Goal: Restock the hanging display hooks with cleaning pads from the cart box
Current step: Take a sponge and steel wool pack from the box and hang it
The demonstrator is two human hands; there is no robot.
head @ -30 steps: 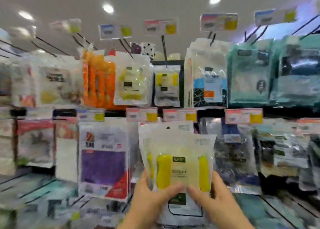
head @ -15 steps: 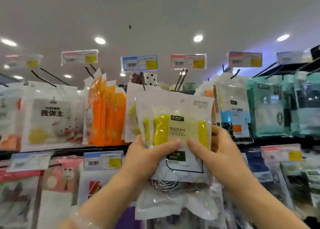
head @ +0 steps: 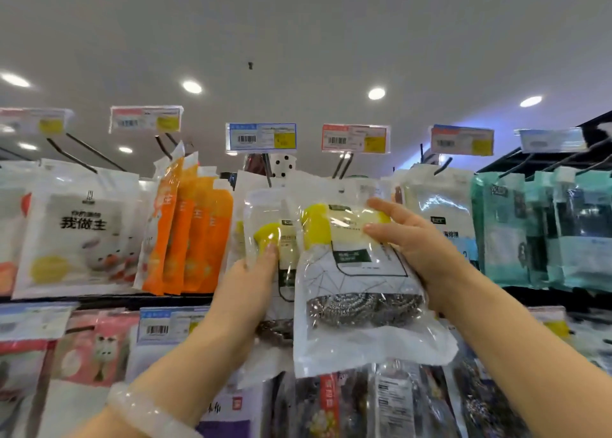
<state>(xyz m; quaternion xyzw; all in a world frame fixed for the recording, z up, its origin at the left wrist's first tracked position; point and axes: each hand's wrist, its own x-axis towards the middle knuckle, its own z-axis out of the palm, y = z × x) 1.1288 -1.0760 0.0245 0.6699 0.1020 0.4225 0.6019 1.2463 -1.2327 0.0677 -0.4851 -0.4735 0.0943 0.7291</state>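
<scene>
My right hand point(head: 414, 248) grips a clear cleaning pad pack point(head: 357, 285) with yellow sponges and steel wool, held up near the black hook point(head: 341, 166) under the red price tag point(head: 354, 138). My left hand point(head: 255, 282) holds a second, similar pack point(head: 268, 225) just to the left, its thumb on the yellow sponge. Behind the held packs, whether more of the same kind hang there is hidden. The cart box is out of view.
Orange packs point(head: 188, 225) and white packs point(head: 79, 229) hang to the left, teal packs point(head: 543, 229) to the right. A blue price tag point(head: 261, 136) sits above the left pack. A lower row of hanging goods point(head: 99, 345) crowds beneath my arms.
Both hands rose from the lower row to the top row. The stack they held together has split: one pack in the right hand, another in the left.
</scene>
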